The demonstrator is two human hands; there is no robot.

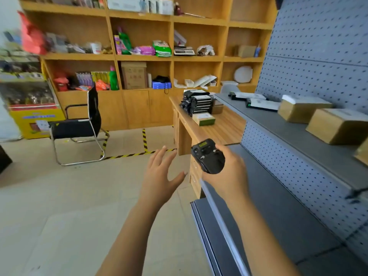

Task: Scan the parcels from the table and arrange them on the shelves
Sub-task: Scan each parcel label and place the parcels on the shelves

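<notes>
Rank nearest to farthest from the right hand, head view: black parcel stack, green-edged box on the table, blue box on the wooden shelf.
From the right hand, gripping the scanner:
1. Green-edged box, table, closest end.
2. Black parcel stack, behind it on the table.
3. Blue box, wooden shelf at the back wall.

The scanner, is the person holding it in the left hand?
No, the right hand grips the scanner, while the left hand is open with spread fingers and holds nothing.
</notes>
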